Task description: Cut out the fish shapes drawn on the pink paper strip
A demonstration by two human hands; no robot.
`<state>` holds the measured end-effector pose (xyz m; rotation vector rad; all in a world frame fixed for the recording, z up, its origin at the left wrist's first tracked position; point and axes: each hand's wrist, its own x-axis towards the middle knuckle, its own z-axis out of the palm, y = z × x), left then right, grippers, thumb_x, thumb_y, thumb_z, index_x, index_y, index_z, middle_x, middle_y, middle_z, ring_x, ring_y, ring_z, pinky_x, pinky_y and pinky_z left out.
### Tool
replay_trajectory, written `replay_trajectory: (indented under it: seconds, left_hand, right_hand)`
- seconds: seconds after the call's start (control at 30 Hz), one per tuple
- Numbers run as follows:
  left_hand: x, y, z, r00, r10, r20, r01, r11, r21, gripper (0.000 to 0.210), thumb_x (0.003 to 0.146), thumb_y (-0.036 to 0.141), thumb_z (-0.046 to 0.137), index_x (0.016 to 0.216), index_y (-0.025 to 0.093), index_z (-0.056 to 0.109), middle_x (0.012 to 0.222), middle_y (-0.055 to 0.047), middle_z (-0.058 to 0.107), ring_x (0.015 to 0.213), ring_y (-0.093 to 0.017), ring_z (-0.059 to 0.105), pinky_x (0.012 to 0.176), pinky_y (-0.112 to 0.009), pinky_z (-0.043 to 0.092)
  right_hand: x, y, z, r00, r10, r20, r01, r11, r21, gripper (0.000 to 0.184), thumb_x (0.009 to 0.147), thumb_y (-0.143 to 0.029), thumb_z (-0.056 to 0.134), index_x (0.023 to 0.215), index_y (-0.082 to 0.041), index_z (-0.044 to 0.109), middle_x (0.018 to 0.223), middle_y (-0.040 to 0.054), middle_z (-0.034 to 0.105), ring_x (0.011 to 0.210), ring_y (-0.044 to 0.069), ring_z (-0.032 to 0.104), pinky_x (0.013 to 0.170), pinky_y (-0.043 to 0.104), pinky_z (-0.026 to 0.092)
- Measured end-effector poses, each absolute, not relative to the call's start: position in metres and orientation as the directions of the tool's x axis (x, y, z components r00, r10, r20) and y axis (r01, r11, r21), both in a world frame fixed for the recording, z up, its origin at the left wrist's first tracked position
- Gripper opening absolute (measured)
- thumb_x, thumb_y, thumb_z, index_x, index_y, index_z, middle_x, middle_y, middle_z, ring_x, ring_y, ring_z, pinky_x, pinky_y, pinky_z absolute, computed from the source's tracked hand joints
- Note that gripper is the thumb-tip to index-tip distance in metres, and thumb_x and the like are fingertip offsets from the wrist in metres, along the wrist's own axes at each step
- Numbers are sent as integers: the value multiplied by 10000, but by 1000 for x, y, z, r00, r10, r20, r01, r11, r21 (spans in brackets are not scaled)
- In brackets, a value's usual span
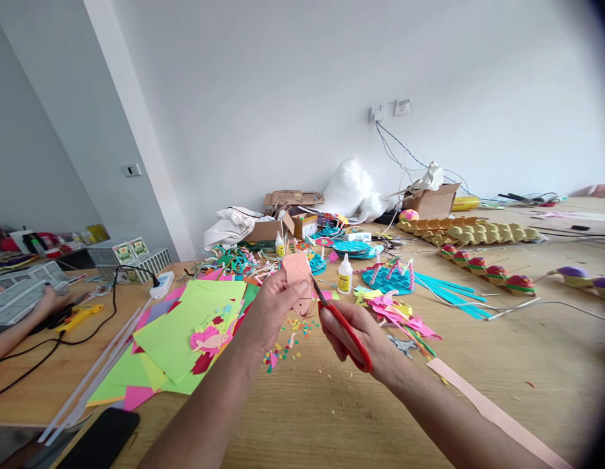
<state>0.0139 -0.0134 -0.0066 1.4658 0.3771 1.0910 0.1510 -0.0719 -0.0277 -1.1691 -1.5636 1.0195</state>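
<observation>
My left hand [275,306] pinches a piece of salmon-pink paper [296,266] with drawn outlines on it, held upright above the table. In my right hand [353,335] is a pair of red-handled scissors [348,329], its dark blades pointing up and left at the paper's right edge. Whether the blades are closed on the paper I cannot tell. Below the hands lie scattered bits of coloured paper [295,335]. Just beyond my right hand stands a small glue bottle [345,277] with a yellow label.
Coloured paper sheets [170,326] with cut-out fish shapes lie left, near a phone [99,440] and a yellow glue gun [82,317]. Painted egg-carton strips [488,270] and a pink paper strip [482,404] lie right. Another person's hand [51,303] touches a grey box at far left.
</observation>
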Motion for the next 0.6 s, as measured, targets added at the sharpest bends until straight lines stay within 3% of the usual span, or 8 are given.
replay_trajectory:
  seconds: [0.27,0.6]
  left_hand:
    - [14,-15,-6,510,774,374,-340,-218,915,209,758,278,602,623,166,490,504,69,398,488,-75,348,533,-226,317]
    - [11,-9,-6,492,782,383,-331,-239,913,183,743,272,643,676,156,518,546,63,440,488,-61,373,526,-209,352]
  right_hand:
    - [152,-69,-33,-131,976,175,214,200,-956,496,747,-671,450,583,-205,404,375,-81,384,297,49,302,304,171,183]
    - [153,-69,-28,-144,978,153,187,179,-966,482,723,-658,485,564,-213,387,384,-97,329,307,44,302,301,171,202]
